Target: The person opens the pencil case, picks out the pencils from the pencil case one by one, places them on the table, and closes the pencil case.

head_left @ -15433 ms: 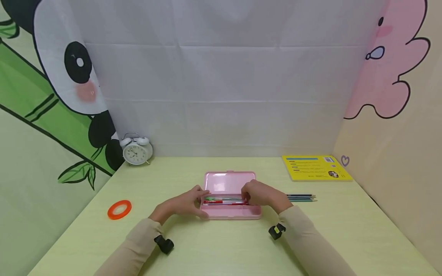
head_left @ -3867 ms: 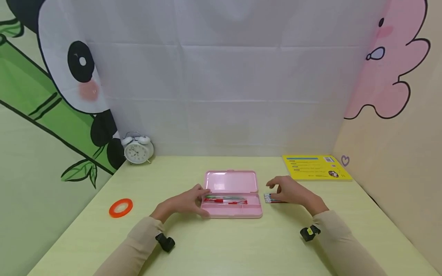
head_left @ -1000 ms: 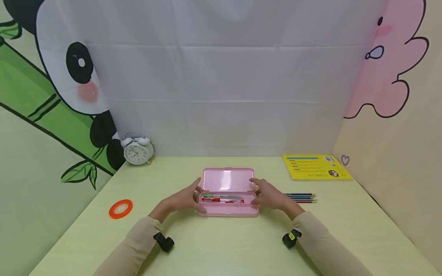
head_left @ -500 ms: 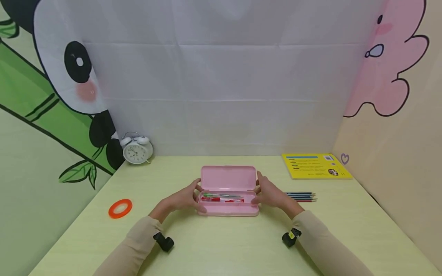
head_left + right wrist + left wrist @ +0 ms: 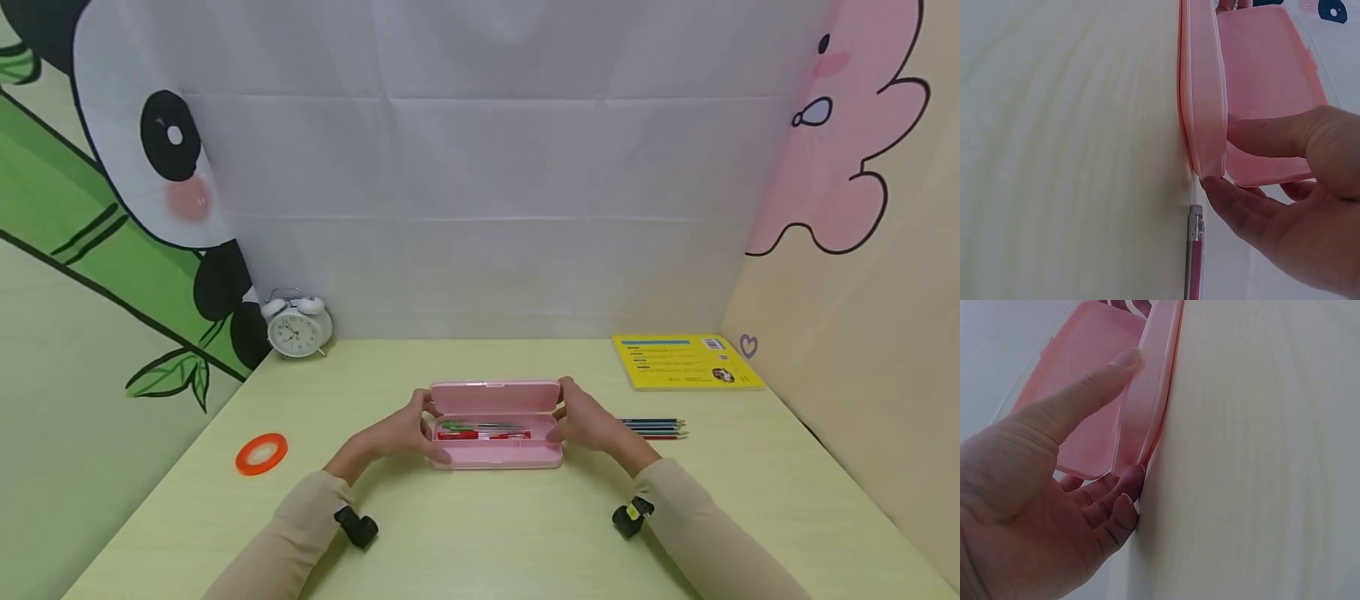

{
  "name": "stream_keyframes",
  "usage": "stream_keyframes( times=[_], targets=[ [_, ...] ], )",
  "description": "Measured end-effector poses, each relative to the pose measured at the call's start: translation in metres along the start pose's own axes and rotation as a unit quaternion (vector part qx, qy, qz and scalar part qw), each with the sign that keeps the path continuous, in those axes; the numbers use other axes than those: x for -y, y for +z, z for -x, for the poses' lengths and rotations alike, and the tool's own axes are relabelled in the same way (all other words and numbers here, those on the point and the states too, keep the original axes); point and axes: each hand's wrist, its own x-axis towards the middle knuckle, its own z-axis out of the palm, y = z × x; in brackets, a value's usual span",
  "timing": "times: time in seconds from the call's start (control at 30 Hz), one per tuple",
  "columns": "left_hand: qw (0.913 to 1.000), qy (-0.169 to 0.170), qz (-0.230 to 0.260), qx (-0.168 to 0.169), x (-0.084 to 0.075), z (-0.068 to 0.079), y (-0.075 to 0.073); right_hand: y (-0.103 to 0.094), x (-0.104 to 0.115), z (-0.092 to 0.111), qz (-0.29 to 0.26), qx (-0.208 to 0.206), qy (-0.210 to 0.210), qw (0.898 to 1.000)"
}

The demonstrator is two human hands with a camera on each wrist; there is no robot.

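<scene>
A pink pencil case (image 5: 495, 456) lies on the table with its lid (image 5: 495, 398) raised at the back, partway over the tray. Inside the back compartment are a red pen (image 5: 461, 434), a green-ended pen (image 5: 453, 425) and other slim pens. My left hand (image 5: 397, 429) grips the case's left end; its thumb lies on the rim and its fingers curl behind, as the left wrist view shows. At the right end, my right hand (image 5: 588, 421) holds the case between thumb and fingers, fingertips at the lid's edge. Several pencils (image 5: 652, 428) lie just right, partly hidden by that hand.
An orange tape roll (image 5: 261, 454) lies on the left of the table (image 5: 480, 533). At the back left stands a white alarm clock (image 5: 298, 327). A yellow book (image 5: 686, 363) lies at the back right. A white sheet (image 5: 480, 208) hangs behind the table.
My right hand was inside the case, later over the pencils, and now holds the case's right end. The lid has swung up and forward from lying back. The case has shifted slightly left.
</scene>
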Motion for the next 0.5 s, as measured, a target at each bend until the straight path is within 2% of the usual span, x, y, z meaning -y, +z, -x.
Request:
stream_keyframes(
  times=[0.17,0.33,0.5],
  targets=[
    [0.9999,0.007,0.0,0.01,0.002,-0.002,0.0,-0.007,-0.002,0.004,0.04,0.039,-0.02,0.998],
    [0.9994,0.016,-0.025,0.017,0.003,-0.003,0.0,-0.015,-0.01,0.005,0.038,0.1,-0.038,0.994],
    [0.998,0.029,-0.051,0.024,0.004,-0.003,-0.001,-0.018,-0.011,0.005,0.068,0.121,-0.066,0.988]
  ],
)
